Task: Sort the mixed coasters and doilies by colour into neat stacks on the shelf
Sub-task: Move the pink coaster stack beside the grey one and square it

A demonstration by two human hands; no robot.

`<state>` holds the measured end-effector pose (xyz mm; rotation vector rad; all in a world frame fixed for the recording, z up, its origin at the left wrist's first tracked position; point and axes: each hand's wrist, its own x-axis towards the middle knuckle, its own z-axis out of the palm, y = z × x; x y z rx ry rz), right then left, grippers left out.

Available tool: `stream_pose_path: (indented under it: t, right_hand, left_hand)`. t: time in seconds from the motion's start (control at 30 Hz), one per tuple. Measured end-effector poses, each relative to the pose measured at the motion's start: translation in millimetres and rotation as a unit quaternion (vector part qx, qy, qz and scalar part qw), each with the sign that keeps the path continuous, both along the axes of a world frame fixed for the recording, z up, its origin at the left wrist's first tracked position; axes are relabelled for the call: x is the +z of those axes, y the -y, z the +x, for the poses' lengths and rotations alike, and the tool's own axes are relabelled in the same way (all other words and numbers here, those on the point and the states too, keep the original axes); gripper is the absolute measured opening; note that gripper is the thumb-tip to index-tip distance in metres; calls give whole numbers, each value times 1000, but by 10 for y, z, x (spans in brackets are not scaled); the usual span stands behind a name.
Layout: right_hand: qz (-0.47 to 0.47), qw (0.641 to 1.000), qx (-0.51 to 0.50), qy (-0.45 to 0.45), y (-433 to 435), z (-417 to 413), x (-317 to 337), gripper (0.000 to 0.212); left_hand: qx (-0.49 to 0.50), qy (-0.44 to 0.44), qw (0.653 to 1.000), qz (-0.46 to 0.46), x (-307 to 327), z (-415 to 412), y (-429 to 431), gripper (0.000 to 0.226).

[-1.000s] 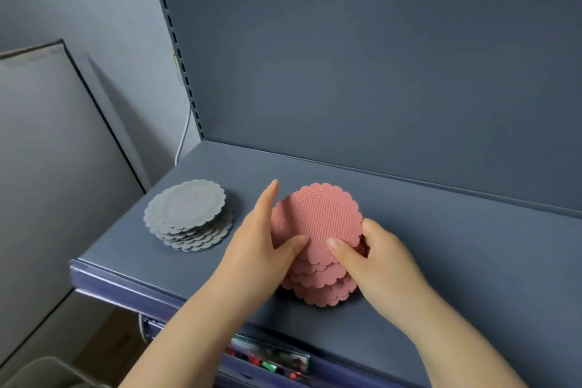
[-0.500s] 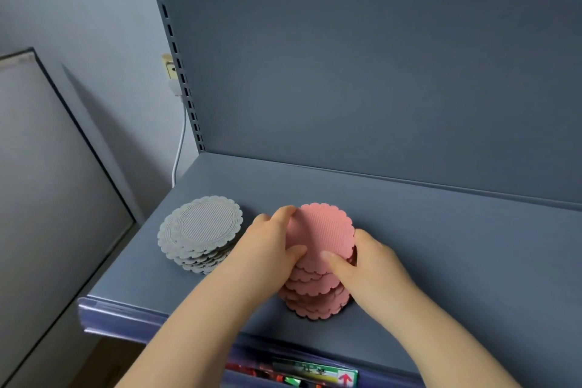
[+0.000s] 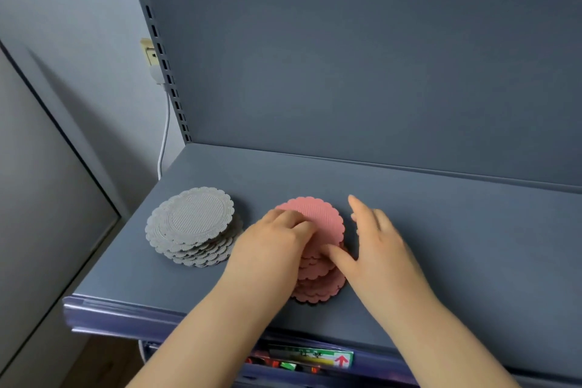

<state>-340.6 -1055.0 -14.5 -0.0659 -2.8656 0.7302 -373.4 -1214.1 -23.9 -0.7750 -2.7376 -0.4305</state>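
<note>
Nearest, below the shelf's (image 3: 472, 246) front edge: a price strip w/ a red arrow label (image 3: 341, 360), irrelevant to the sort.

Just back from the front edge, approx mid-shelf: pink stack (image 3: 318, 261) of scalloped coasters, leaning, lower ones stepped toward the front edge, so prob. being squared up to count as neat. Left hand (image 3: 271, 249) sits on the stack's left side, fingers (image 3: 293, 219) curled over the top coaster's rim, pressing or pinching it; can't tell whether any coaster is lifted. Thumb looks to rest on the top face. Right hand (image 3: 381, 249) is beside the stack's right side, fingers spread wide & blurred, holding nothing; only its thumb (image 3: 338, 257) touches the stack edge, approx halfway up. Reads as a two-sided bracket to nudge the pile straight.

Further back & toward the shelf's left edge: grey stack (image 3: 195, 227), apart from the pink one, also fanned toward the front, untouched. Colours look separated; tidying remains.

Farthest: upright back panel (image 3: 378, 72).
</note>
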Motion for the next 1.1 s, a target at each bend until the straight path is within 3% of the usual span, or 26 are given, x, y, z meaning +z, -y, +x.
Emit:
stream_pose_path:
  t: [0.2,0.37,0.47,0.8,1.1]
  right_hand:
    - [57,997,36,-36,-446,348,57,55]
    - [96,994,57,-4,-1079,720,108,78]
    - [105,994,42,-6,-1586,1067,135,79]
    - [73,996,-51,29,-3445,2612,58,69]
    - [44,996,-78,29,-4126,2986,13,68]
  left_hand:
    - [-25,-39,999,-6,54,103,-263,20]
    - [-81,-91,992,20,172,449,-917,31]
    - [-95,-100,990,16,202,732,-1426,33]
    - [-185,-97,977,41,128,2021,-3457,32]
    - [-192,-74,978,29,44,2384,-4149,31]
